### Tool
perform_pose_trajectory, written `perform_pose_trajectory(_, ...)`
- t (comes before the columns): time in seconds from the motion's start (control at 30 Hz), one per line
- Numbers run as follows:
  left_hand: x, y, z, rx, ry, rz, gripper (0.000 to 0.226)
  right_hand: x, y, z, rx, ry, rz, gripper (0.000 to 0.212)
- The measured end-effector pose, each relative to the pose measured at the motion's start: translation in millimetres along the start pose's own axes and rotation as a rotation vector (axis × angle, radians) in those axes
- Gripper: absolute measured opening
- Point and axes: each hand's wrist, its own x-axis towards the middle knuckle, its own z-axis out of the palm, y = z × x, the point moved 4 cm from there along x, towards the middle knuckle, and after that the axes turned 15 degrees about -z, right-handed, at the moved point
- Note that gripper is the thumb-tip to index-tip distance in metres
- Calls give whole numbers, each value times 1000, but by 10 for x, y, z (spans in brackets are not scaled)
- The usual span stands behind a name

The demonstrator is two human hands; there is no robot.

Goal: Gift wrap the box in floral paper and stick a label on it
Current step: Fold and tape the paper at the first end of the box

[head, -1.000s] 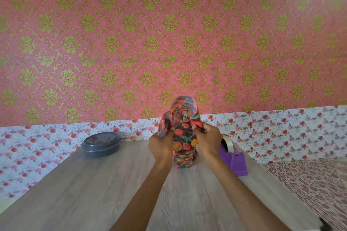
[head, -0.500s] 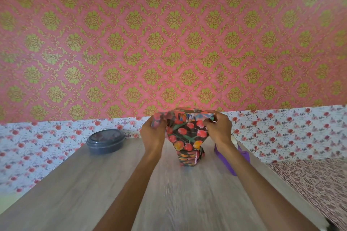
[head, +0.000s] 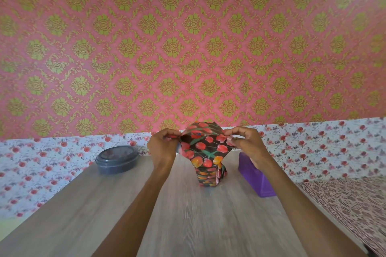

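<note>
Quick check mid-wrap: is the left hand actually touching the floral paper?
Touching. The head view shows the left hand pinching the floral paper at the left corner of its open top, with no gap visible.

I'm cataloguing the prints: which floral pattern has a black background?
The tulip wrapping paper pinched by the left hand and right hand; the rose-print band behind is white.

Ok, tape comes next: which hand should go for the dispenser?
Right, probably. The right hand pinches the floral paper close beside the purple tape dispenser; the left hand pinches the paper's opposite edge, farther from it.
</note>
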Motion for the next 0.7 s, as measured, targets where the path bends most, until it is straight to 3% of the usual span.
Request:
perform_pose_trajectory(0.17,-13,-35,71,-1,12,-27,37,14,53,-66,-26,190,82,26)
perform_pose_trajectory(0.3,-60,25,116,103,-39,4,33,-23,60,-45,42,197,113,28)
perform_pose_trajectory(0.37,-58,106,136,299,-172,28,29,-50,75,-52,45,215,99,29)
perform_pose_trajectory(0.43,-92,206,154,546,-409,36,17,-51,104,-65,35,237,81,29)
perform_pose_trajectory(0.53,-148,404,176,558,-645,-12,42,-42,122,-37,20,240,48,32)
perform_pose_trajectory(0.7,7,510,371,495,-404,-114,37,-53,166,22,-43,200,-26,48)
